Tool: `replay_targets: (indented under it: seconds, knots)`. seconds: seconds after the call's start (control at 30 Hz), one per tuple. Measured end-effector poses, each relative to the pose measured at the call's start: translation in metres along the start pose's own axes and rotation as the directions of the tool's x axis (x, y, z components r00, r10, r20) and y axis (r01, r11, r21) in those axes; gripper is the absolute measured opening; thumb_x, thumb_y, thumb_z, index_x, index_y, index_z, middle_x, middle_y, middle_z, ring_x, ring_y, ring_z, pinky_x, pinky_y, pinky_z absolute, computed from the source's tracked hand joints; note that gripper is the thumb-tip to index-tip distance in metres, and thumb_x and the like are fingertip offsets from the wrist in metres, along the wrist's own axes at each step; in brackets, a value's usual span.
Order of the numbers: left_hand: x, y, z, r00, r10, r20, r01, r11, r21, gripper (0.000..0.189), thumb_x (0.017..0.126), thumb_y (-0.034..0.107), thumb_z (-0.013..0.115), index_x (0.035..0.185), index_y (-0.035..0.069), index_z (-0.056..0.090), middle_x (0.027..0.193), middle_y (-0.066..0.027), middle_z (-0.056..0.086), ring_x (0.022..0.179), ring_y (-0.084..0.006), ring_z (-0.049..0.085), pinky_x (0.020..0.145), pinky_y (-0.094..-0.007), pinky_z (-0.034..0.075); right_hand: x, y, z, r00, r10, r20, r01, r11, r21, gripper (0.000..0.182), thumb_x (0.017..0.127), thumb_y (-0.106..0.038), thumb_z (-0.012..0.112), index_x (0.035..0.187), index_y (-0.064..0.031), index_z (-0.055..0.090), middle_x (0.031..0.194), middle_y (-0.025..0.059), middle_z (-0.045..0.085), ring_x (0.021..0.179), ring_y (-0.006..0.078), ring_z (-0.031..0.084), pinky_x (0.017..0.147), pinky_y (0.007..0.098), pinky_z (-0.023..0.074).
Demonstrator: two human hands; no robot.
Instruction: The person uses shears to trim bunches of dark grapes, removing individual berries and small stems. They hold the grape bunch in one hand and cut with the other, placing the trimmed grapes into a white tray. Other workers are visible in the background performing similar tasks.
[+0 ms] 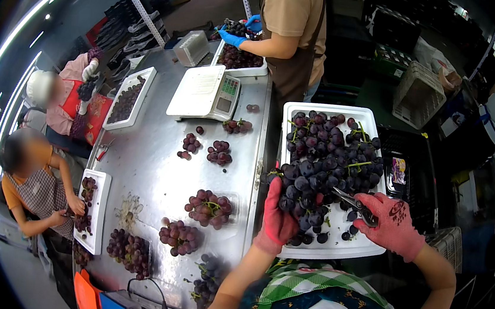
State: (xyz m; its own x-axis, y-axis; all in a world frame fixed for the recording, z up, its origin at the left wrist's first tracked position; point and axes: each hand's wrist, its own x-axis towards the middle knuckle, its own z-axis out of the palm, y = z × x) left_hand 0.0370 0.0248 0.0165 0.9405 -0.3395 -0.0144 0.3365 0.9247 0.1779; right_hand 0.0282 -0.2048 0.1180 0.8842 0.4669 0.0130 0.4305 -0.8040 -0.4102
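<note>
A white foam tray full of dark grapes stands in front of me. My left hand, in a pink glove, holds a bunch of dark grapes over the tray's left part. In my gloved right hand is a pair of small fruit shears, their blades pointing left at the bunch. Whether the blades touch a stem I cannot tell. More dark grapes fill the far part of the tray, with some green stems showing. Several loose grapes lie on its near floor.
On the metal table to the left are several reddish bunches, a white scale and foam trays. A co-worker in blue gloves stands beyond; two more people are across the table. A black crate adjoins my tray's right side.
</note>
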Motion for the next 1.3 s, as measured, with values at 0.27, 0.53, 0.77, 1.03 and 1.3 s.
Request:
replay_targets:
  seconds: [0.27,0.53,0.77,1.03,1.3]
  knots:
    - [-0.001,0.013,0.001,0.986,0.156,-0.053,-0.155,0.988,0.029,0.060,0.093,0.050,0.042,0.134,0.007,0.040,0.128,-0.0148,0.051,0.111,-0.0332,0.054,0.096,-0.0491,0.044,-0.001,-0.002,0.011,0.999,-0.046,-0.010,0.047,0.998,0.050,0.048,0.070,-0.028,0.074,0.112,-0.0139,0.057,0.082,0.0101,0.058,0.068,0.0285,0.060,0.059,0.0368,0.0485]
    - [-0.012,0.030,-0.013,0.976,0.219,0.019,-0.218,0.975,-0.033,0.060,0.091,0.053,0.044,0.131,0.008,0.044,0.125,-0.0170,0.052,0.106,-0.0353,0.056,0.087,-0.0453,0.050,0.007,-0.016,0.022,0.991,-0.119,0.065,0.114,0.991,0.073,0.047,0.070,-0.032,0.073,0.111,-0.0140,0.058,0.083,0.0097,0.058,0.071,0.0292,0.060,0.062,0.0395,0.0474]
    - [-0.024,0.046,-0.013,0.968,0.251,-0.010,-0.250,0.958,-0.142,0.072,0.087,0.061,0.044,0.134,0.006,0.040,0.122,-0.0202,0.053,0.105,-0.0330,0.058,0.091,-0.0451,0.048,0.028,-0.045,0.041,0.939,-0.338,-0.061,0.343,0.934,0.098,0.043,0.071,-0.030,0.072,0.109,-0.0152,0.059,0.095,0.0064,0.059,0.081,0.0270,0.059,0.073,0.0390,0.0444]
    - [-0.043,0.074,-0.035,0.970,0.233,0.073,-0.211,0.950,-0.229,0.064,0.089,0.053,0.048,0.130,0.004,0.043,0.125,-0.0228,0.049,0.110,-0.0358,0.054,0.090,-0.0491,0.048,0.066,-0.102,0.063,0.663,-0.714,0.223,0.726,0.687,0.041,0.042,0.069,-0.031,0.069,0.107,-0.0162,0.058,0.138,0.0036,0.046,0.076,0.0222,0.056,0.075,0.0372,0.0438]
    - [-0.068,0.138,-0.042,0.804,0.573,-0.158,-0.475,0.780,0.408,0.058,0.089,0.054,0.044,0.122,0.006,0.051,0.112,-0.0141,0.058,0.099,-0.0288,0.056,0.082,-0.0379,0.050,0.082,-0.108,0.085,0.669,-0.672,0.317,0.695,0.717,0.052,0.047,0.072,-0.034,0.066,0.113,-0.0154,0.053,0.116,0.0031,0.055,0.082,0.0232,0.057,0.076,0.0375,0.0432]
